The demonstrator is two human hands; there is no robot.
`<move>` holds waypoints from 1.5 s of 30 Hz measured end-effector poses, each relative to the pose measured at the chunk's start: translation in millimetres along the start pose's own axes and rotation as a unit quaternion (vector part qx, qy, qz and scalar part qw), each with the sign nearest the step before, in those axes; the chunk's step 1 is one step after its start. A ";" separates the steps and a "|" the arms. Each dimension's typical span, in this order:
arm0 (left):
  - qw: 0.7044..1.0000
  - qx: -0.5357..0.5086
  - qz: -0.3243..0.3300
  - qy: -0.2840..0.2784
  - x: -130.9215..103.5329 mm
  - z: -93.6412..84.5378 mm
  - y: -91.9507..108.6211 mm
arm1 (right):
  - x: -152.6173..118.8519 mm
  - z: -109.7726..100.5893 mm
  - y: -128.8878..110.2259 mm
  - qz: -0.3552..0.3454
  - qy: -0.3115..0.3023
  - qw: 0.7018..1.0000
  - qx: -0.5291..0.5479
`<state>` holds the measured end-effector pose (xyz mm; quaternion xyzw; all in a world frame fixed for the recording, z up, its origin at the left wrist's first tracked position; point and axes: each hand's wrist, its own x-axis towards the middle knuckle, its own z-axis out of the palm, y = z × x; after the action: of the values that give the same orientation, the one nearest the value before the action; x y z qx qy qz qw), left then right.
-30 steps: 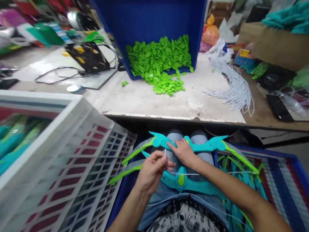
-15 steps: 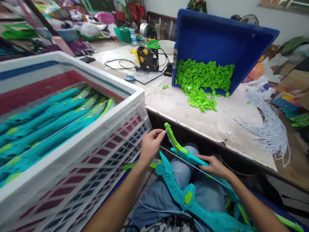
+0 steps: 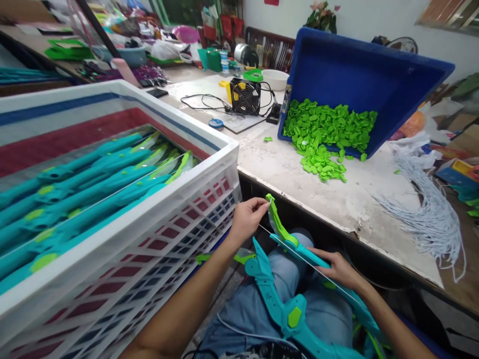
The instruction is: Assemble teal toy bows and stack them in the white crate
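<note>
We pinch the white string (image 3: pixel 299 252) at the toy bow (image 3: pixel 288 242) tip with our left hand (image 3: pixel 247 218) | our right hand (image 3: pixel 339 269) grips the bow limb | white crate (image 3: pixel 157 219) beside.

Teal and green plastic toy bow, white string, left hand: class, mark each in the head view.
Teal and green plastic toy bow (image 3: pixel 289 243): head view, on the upper limb.
White string (image 3: pixel 299 252): head view, mid-span of the taut line.
Left hand (image 3: pixel 247 218): head view, back of the hand.
</note>
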<state>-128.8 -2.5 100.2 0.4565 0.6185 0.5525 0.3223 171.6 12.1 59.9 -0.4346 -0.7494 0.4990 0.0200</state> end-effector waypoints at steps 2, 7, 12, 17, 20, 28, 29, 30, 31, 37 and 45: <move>1.000 0.003 0.002 -0.015 -0.1 -1.2 -2.0 | -0.5 0.2 -0.4 -0.001 -0.001 1.000 0.000; 1.000 0.012 0.004 -0.019 0.0 -5.4 -4.3 | -1.1 1.6 2.0 -0.008 0.004 1.000 -0.010; 1.000 -0.002 0.000 -0.017 1.2 -5.2 0.8 | -1.3 2.6 3.6 -0.008 0.004 1.000 -0.014; 0.999 -0.019 0.005 -0.027 2.7 -6.3 0.5 | -1.5 1.9 2.1 -0.016 0.002 1.000 -0.013; 1.000 -0.027 0.001 -0.014 3.8 -4.3 -1.5 | -1.8 3.5 1.1 -0.015 0.008 0.999 -0.029; 0.972 -0.194 -0.116 -0.059 4.8 -2.3 2.8 | -12.4 16.4 10.0 -0.039 0.047 0.990 -0.128; 0.968 -0.204 -0.129 -0.065 3.8 -3.5 2.7 | -12.2 16.2 8.3 -0.053 0.066 0.986 -0.142; 0.965 -0.212 -0.137 -0.066 2.4 -4.6 2.4 | -10.2 15.2 4.0 -0.070 0.095 0.981 -0.153; 0.963 -0.218 -0.143 -0.065 0.9 -5.5 2.1 | -6.1 13.8 -3.3 -0.090 0.132 0.975 -0.157; 0.957 -0.239 -0.153 -0.067 -7.4 -7.7 1.3 | 61.9 7.1 -89.4 -0.248 0.268 0.927 -0.085; 0.955 -0.242 -0.155 -0.073 -8.9 -13.7 -5.9 | 115.3 12.7 -128.4 -0.258 0.191 0.947 0.009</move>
<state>-139.0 -15.9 95.9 0.3023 0.5040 0.5945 0.5488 13.0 64.3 105.3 -0.3136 -0.8137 0.3907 0.2949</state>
